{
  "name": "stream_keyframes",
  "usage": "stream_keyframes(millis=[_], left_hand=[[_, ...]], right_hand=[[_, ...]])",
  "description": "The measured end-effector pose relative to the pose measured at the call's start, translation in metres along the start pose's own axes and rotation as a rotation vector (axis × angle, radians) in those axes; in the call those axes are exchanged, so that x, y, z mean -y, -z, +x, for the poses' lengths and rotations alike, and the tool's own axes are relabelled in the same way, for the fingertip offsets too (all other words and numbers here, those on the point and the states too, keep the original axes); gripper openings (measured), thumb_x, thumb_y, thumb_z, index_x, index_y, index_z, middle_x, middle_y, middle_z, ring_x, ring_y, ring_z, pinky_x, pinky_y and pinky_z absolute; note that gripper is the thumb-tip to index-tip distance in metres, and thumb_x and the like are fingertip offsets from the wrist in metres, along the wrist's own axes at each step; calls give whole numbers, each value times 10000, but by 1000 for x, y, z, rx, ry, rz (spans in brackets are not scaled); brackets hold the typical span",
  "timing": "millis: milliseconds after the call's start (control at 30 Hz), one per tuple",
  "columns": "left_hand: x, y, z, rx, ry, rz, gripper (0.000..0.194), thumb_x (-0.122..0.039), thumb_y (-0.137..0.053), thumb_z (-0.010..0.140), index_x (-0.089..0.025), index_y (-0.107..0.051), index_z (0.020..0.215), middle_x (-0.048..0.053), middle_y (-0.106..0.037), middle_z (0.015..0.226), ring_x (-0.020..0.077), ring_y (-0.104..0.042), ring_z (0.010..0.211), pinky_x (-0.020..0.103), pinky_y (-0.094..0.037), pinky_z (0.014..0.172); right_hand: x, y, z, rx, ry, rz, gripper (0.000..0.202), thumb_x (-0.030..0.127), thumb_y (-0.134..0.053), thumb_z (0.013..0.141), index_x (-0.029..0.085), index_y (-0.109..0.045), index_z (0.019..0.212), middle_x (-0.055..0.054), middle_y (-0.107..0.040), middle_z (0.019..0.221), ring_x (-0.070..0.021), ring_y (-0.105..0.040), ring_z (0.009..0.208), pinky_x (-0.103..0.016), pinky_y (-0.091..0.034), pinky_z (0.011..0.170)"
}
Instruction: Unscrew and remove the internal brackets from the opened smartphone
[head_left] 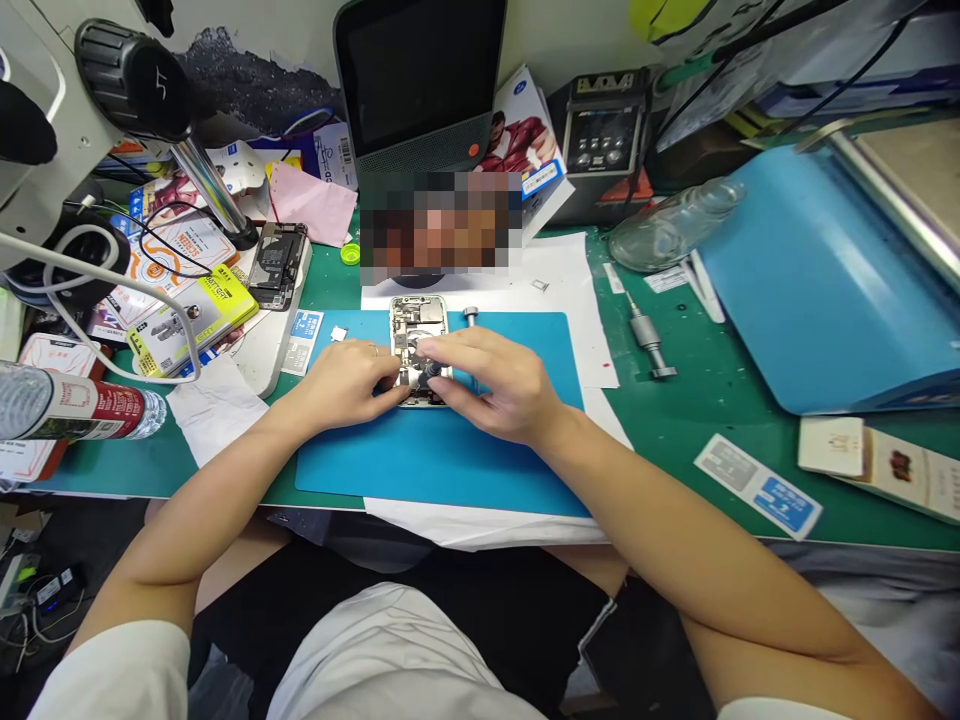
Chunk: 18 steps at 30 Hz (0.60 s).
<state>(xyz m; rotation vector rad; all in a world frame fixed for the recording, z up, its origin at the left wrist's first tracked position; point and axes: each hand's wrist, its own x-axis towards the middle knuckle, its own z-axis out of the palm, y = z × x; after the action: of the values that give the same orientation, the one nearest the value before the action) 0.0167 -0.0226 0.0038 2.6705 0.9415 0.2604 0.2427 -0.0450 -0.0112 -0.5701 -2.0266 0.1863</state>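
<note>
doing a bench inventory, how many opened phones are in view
2: one opened phone on the blue mat, a second phone farther left near the metal post; more may be hidden.

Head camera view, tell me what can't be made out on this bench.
All in the head view:
- Opened phone: lower right part hidden by the right hand.
- Dark piece at that hand's fingertips: too small to identify.
- Anything beneath the left hand: covered by it.
- Whatever the pixelated block masks.
- Plastic bottle: one end cut off by the left edge.
</note>
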Motion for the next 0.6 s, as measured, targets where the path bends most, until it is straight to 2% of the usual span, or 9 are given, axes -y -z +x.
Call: stream_keyframes(millis=[67, 167, 300, 400, 500, 600], left_hand=[[0, 0, 0, -1, -3, 7, 225, -333, -581, 979, -196, -656, 817, 35, -712, 801, 202, -642, 749, 327, -367, 679], [0, -1, 0, -6, -6, 5, 236, -334, -576, 981, -198, -655, 806, 32, -709, 787, 202, -642, 741, 330, -367, 675], [1, -1, 0, -16, -10, 8, 257, -346, -588, 979, -197, -634, 775, 30, -701, 767, 197, -635, 718, 333, -361, 666], [1, -1, 0, -22, -11, 18, 239, -340, -593, 975, -196, -647, 792, 33, -708, 779, 203, -640, 732, 332, -362, 670], [1, -2, 0, -18, -9, 6, 240, -334, -576, 984, -196, -658, 805, 34, -707, 778, 202, -642, 739, 328, -367, 674], [1, -2, 0, -18, -9, 0, 243, -329, -583, 979, -195, -646, 786, 32, -698, 758, 196, -631, 719, 326, -364, 668]], right_hand=[[0, 0, 0, 23, -5, 24, 589, 91, -606, 956, 272, -492, 1505, -58, -789, 1065, -201, -764, 972, -339, -651, 828], [0, 0, -1, 26, -3, 6, 592, 130, -645, 952, 292, -500, 1503, -42, -774, 977, -196, -746, 864, -331, -636, 738], [0, 0, 0, 13, 1, -4, 592, 117, -640, 949, 283, -505, 1500, -70, -771, 1063, -209, -746, 946, -351, -637, 784], [0, 0, 0, 26, 2, 34, 624, 73, -601, 952, 298, -475, 1519, -42, -780, 1022, -199, -750, 926, -356, -639, 802], [-1, -1, -2, 31, -7, 27, 610, 142, -655, 952, 311, -483, 1513, -42, -772, 1007, -204, -743, 890, -354, -633, 758], [-1, 1, -1, 25, -8, 39, 586, 154, -655, 953, 281, -499, 1503, -74, -773, 1087, -223, -748, 977, -368, -635, 805]])
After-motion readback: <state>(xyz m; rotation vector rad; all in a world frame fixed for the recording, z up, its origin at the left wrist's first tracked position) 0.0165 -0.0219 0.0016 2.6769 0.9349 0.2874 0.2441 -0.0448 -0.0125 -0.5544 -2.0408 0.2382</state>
